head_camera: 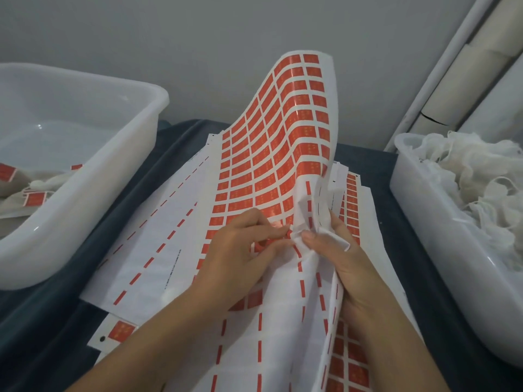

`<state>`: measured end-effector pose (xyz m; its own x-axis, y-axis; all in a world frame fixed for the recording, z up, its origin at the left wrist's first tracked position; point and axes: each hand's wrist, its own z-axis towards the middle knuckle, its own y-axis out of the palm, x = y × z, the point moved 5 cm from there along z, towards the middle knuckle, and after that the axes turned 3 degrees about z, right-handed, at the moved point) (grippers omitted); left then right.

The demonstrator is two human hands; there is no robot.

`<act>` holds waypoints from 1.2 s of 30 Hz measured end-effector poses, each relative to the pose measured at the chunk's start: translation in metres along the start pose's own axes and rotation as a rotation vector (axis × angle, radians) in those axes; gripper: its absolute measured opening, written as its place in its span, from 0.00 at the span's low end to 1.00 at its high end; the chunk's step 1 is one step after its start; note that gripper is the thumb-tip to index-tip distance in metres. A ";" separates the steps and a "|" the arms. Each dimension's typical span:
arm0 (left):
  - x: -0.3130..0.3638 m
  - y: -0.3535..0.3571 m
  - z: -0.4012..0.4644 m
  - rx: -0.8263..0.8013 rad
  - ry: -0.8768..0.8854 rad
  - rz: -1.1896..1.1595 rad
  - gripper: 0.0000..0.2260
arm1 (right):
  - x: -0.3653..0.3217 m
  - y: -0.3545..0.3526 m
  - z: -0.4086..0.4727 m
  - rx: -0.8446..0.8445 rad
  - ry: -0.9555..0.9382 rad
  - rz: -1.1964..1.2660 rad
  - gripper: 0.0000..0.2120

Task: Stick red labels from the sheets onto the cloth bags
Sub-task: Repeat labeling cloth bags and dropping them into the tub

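While both forearms reach in from the lower edge of the view, the left hand [240, 244] lies knuckles-up over the middle of the label sheet [271, 154], its fingers [271, 234] curled narrow so that thumb and forefinger pinch at a red label [286, 232] at the sheet's right margin. The right hand [339, 250] comes in alongside, its thumb on top and its fingers curled under, gripping the crumpled white edge of the same sheet just beside the left fingertips. The far half of this sheet curves upward off the table [379, 165], showing rows of red labels, while its near half shows mostly bare backing with red dashes. It rests on a stack of further sheets [147, 250], spread over the table's dark cover. A white tub [418, 222] at the right holds a loose heap of white cloth bags [475, 171]. A second white tub [119, 154] at the left holds a few cloth bags already bearing red labels [35, 198].
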<state>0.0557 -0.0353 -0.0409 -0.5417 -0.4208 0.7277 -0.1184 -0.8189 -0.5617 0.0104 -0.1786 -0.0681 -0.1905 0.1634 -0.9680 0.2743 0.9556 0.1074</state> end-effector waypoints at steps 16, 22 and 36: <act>-0.006 0.004 -0.001 0.013 -0.037 -0.009 0.12 | 0.002 -0.002 -0.002 0.034 0.042 0.032 0.29; -0.006 0.006 0.000 0.003 -0.111 -0.030 0.07 | 0.001 -0.001 -0.003 0.038 0.054 0.038 0.28; -0.023 -0.014 0.001 0.225 -0.282 0.049 0.10 | -0.013 -0.042 0.004 0.256 0.095 -0.327 0.43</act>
<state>0.0705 -0.0142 -0.0499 -0.2874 -0.5274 0.7996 0.1056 -0.8471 -0.5208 0.0048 -0.2219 -0.0613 -0.3888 -0.1053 -0.9153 0.4082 0.8709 -0.2735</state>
